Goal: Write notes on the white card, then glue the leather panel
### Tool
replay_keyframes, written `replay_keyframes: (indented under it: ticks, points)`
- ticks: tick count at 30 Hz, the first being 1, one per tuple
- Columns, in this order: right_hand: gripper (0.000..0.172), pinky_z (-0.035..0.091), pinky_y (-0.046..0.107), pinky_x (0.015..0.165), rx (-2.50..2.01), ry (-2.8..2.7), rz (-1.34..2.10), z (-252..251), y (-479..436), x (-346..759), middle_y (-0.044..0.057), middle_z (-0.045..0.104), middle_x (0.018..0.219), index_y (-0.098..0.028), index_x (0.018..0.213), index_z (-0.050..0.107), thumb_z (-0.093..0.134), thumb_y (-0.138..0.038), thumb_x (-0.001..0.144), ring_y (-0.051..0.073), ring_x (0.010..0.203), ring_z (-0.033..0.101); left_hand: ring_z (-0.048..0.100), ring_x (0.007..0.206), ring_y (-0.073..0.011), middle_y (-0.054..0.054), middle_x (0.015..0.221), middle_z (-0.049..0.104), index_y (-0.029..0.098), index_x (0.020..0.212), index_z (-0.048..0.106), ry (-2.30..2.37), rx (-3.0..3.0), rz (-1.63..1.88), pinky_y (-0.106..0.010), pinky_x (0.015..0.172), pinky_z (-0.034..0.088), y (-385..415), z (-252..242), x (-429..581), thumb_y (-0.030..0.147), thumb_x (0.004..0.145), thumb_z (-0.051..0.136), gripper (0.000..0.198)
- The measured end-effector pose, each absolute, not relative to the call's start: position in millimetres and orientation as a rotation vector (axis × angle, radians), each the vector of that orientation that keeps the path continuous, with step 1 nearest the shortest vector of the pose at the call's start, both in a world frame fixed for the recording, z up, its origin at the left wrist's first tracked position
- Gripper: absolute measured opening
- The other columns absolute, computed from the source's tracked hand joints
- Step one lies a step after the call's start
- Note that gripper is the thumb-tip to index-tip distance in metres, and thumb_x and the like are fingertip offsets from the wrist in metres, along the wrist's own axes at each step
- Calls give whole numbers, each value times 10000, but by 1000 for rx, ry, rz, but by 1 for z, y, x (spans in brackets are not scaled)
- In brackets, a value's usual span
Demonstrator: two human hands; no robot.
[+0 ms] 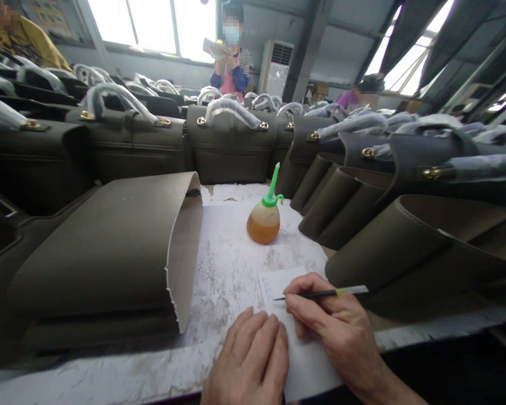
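The right hand's grip [333, 320] is closed in a pinch on a slim black pen [329, 293], held between thumb and fingers, with the tip on a white paper slip [297, 332] that bears faint blue marks near its top. The left hand's grip [248, 360] lies spread flat, fingers side by side, pressing on the slip's left edge at about 7 o'clock from the pen tip. The pen's far end, banded pale green and silver, points to about 3 o'clock. The slip lies on a stained, scuffed white tabletop [230, 275]. At 12 o'clock stands a squat plastic squeeze bottle [263, 222], upright, with a green nozzle and amber liquid in its lower half. At 10 o'clock, a folded olive-brown leather panel [96, 264] shows a rough pale raw edge. Rows of dark olive handbags [230, 146] run from 9 round to 3 o'clock, their handles wrapped in plastic film [231, 111] and fixed with gold fittings [163, 121]. Beyond them at 12 o'clock, a masked co-worker [231, 62] in a pink apron holds up a paper [213, 49].
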State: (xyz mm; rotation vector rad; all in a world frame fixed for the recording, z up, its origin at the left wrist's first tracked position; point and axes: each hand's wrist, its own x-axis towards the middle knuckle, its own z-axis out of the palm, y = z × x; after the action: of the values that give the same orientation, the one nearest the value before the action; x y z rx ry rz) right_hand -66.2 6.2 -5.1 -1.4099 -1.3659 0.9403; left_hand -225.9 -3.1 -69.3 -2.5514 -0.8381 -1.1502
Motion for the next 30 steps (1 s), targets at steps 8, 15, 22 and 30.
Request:
replay_keyframes:
  ticks: [8,15,22,30]
  points:
    - [240,399,209,400,-1432,-1422,840,-5,7,-69,-20,509,434,-191,665,546,516,-384,805,120,379,486,566,1063,-253,-93,1092,662,67,1117,607,-789,-2550,-1135,-377,924,540,-2,-72,-228,278,779,531,406]
    - [221,425,207,381,-1483,-1462,786,-6,7,-71,-15,533,447,-210,659,542,512,-388,785,136,387,530,569,1064,-261,-100,1097,658,60,1133,599,-784,-2558,-1124,-383,914,544,-2,-70,-228,332,811,518,430]
    - [244,437,206,388,-1514,-1487,774,-6,7,-70,30,615,593,-214,602,526,497,-381,777,136,445,566,567,1070,-259,-99,1104,658,59,1134,600,-793,-2563,-1113,-383,922,539,-3,-70,-228,308,796,521,427]
    - [382,398,197,382,-1498,-1577,697,-9,7,-68,54,623,658,-215,447,467,479,-347,805,143,561,599,575,1067,-250,-95,1097,664,63,1136,597,-788,-2569,-1116,-375,924,538,-3,-70,-229,328,803,512,434]
